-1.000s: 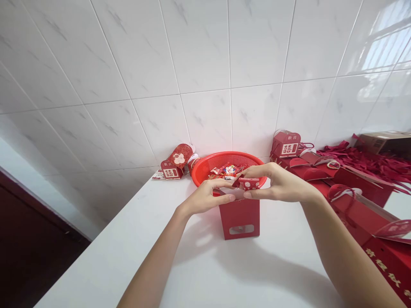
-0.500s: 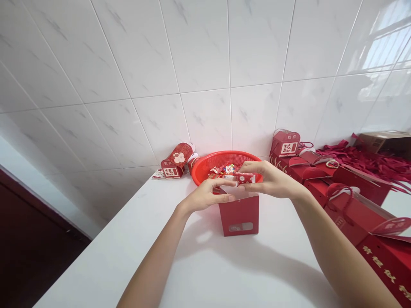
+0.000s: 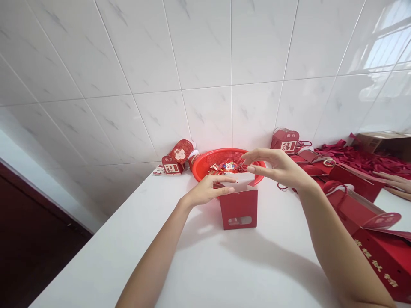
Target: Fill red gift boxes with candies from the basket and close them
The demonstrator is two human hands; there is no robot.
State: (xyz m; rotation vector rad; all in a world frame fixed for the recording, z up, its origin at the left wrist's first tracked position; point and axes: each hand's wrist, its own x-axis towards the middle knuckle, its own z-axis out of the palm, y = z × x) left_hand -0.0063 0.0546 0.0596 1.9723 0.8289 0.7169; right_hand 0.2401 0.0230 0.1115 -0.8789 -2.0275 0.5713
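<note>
A red gift box [image 3: 239,209] stands upright on the white table [image 3: 128,256], its top open and a clear window low on its front. My left hand [image 3: 207,188] is at the box's upper left rim, thumb and fingers gripping its edge. Above the box's right side, my right hand [image 3: 272,167] has its fingers apart and nothing visible between them. Just behind the box sits a red plastic basket [image 3: 201,164] holding wrapped candies [image 3: 228,167]. The box partly hides the basket.
Red patterned boxes [image 3: 173,167] stand by the wall at left. More red gift boxes [image 3: 356,205] crowd the right side, near dark red ribbons [image 3: 343,152] and a cardboard box [image 3: 385,141]. Another person's hand [image 3: 396,184] shows at the right edge.
The red wrapped candy has left my right hand, which has opened and risen slightly to the right. My left hand stays at the box. Another person's hand has appeared at the right.
</note>
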